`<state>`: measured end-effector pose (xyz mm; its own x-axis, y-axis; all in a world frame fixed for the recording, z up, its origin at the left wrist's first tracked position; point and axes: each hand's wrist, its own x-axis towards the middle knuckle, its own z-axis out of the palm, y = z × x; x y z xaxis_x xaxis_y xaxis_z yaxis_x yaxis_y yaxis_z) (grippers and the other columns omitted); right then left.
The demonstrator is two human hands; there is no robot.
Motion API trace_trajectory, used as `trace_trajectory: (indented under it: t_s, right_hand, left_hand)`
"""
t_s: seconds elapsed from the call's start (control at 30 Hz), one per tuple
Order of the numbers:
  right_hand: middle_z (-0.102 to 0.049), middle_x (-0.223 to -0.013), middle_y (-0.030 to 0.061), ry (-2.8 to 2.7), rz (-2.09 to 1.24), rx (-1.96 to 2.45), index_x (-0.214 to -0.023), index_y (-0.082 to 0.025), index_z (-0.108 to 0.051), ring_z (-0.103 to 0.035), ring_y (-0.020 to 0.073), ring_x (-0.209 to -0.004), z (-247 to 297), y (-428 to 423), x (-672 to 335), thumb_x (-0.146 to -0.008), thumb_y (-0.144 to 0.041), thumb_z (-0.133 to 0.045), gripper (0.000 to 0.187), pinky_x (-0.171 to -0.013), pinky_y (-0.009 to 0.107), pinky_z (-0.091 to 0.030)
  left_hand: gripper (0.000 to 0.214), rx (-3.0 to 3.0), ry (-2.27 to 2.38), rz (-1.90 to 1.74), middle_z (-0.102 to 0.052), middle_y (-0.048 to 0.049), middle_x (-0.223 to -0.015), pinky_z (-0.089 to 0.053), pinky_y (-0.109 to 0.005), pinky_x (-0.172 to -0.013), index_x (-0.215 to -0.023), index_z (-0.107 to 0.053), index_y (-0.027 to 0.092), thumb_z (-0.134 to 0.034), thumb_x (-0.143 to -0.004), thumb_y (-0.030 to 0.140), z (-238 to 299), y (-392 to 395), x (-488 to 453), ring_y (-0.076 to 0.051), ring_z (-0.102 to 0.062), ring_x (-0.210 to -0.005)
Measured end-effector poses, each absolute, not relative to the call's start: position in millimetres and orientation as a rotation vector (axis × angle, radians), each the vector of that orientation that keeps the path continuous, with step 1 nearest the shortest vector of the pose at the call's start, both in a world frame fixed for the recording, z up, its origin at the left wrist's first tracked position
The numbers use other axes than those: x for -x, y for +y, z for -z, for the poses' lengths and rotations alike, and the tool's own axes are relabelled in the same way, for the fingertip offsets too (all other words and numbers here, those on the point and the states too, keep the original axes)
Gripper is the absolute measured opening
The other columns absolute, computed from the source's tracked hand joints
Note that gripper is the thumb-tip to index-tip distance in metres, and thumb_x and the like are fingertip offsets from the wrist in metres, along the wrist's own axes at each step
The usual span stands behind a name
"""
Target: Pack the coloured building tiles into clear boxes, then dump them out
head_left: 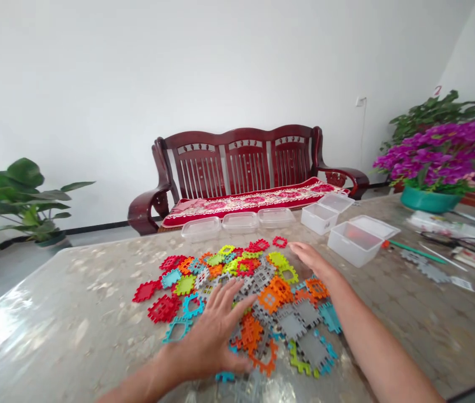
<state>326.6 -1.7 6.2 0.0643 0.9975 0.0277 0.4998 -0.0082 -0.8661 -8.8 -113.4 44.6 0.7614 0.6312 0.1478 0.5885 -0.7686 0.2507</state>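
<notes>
A spread-out heap of flat plastic interlocking tiles (269,296) in red, orange, blue, lime and grey covers the middle of the table. Over its near left part is my left hand (216,324), fingers stretched and thumb apart, with nothing held; whether it touches the tiles beneath I cannot tell. My right hand (304,256) reaches along the far right edge of the heap, close to a small red tile (280,242). Its fingers are extended and nothing shows in them. Some tiles are hidden under my left hand.
Three clear lids (240,222) lie along the table's far edge. Two open clear plastic boxes (355,242) stand right of the heap. Farther right are a green pen (418,252), grey tiles (426,267), glasses and a purple flower pot (431,198). A wooden bench (243,157) stands behind.
</notes>
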Motion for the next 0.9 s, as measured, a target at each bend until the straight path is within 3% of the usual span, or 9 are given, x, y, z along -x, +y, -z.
trace_trajectory:
  t_s: [0.1, 0.3, 0.5, 0.6, 0.7, 0.8, 0.9]
  right_hand:
    - [-0.065, -0.128, 0.0110, -1.556, -0.912, 1.602, -0.121, -0.018, -0.065, -0.059, 0.0276, -0.118, -20.6, -16.4, -334.8, -0.080, -0.055, -0.059, 0.056, -0.103, 0.041, -0.044]
    - [-0.034, -0.156, 0.0104, -1.997, -0.967, 1.577, -0.148, -0.021, -0.039, -0.031, 0.0313, -0.143, -37.8, -74.1, -369.4, -0.056, -0.063, -0.079, 0.108, -0.116, 0.045, -0.026]
    - [-0.015, -0.162, 0.0135, -2.242, -0.838, 1.726, -0.151, -0.026, -0.032, -0.014, 0.0360, -0.148, -14.6, -127.7, -368.9, -0.041, -0.047, -0.089, 0.126, -0.118, 0.049, -0.017]
    - [-0.020, -0.161, 0.0127, -2.233, -0.619, 1.807, -0.150, -0.028, -0.035, -0.018, 0.0365, -0.147, -3.4, -135.6, -356.5, -0.047, -0.045, -0.087, 0.116, -0.117, 0.050, -0.019]
    - [-0.038, -0.152, 0.0096, -2.173, -0.415, 1.814, -0.141, -0.031, -0.049, -0.033, 0.0330, -0.139, -2.7, -135.3, -346.9, -0.063, -0.043, -0.077, 0.084, -0.114, 0.048, -0.026]
    - [-0.053, -0.137, 0.0082, -2.141, -0.287, 1.796, -0.132, -0.030, -0.059, -0.045, 0.0292, -0.126, -9.0, -133.6, -339.2, -0.071, -0.038, -0.070, 0.063, -0.109, 0.043, -0.033]
    - [-0.059, -0.126, 0.0084, -2.118, -0.214, 1.791, -0.125, -0.027, -0.061, -0.051, 0.0280, -0.117, -15.0, -132.0, -329.1, -0.073, -0.037, -0.069, 0.054, -0.103, 0.041, -0.038]
  left_hand:
    - [0.117, -2.828, 0.894, -0.196, -0.021, -0.0142, -0.161, -0.019, -0.073, -0.111, -0.153, -0.020, 0.036, -0.072, -0.057, 0.076, -31.5, -143.7, 10.1, -0.048, -0.024, -0.142]
    - [0.117, -2.796, 0.932, -0.094, -0.016, -0.0146, -0.162, -0.018, -0.072, -0.112, -0.153, -0.021, 0.038, -0.080, -0.056, 0.066, -20.0, -155.1, 1.8, -0.048, -0.020, -0.143]
    - [0.092, -2.823, 0.952, -0.143, -0.024, -0.0119, -0.160, -0.017, -0.067, -0.114, -0.149, -0.030, 0.036, -0.071, -0.071, 0.062, -19.8, -149.5, -9.2, -0.041, -0.022, -0.145]
    - [0.068, -2.907, 0.919, -0.218, -0.036, -0.0106, -0.155, -0.026, -0.060, -0.112, -0.142, -0.040, 0.032, -0.061, -0.083, 0.059, -17.7, -148.4, -15.2, -0.036, -0.031, -0.141]
    - [0.044, -3.022, 0.895, -0.298, -0.051, -0.0102, -0.142, -0.037, -0.051, -0.106, -0.129, -0.051, 0.026, -0.055, -0.091, 0.048, -16.8, -145.7, -21.6, -0.031, -0.044, -0.131]
    - [0.023, -3.113, 0.869, -0.391, -0.064, -0.0084, -0.120, -0.046, -0.041, -0.091, -0.112, -0.058, 0.023, -0.047, -0.097, 0.036, -17.0, -137.4, -28.2, -0.026, -0.057, -0.109]
    - [0.021, -3.161, 0.890, -0.489, -0.067, -0.0056, -0.092, -0.048, -0.034, -0.076, -0.095, -0.060, 0.022, -0.041, -0.099, 0.030, -18.7, -123.1, -34.7, -0.021, -0.061, -0.086]
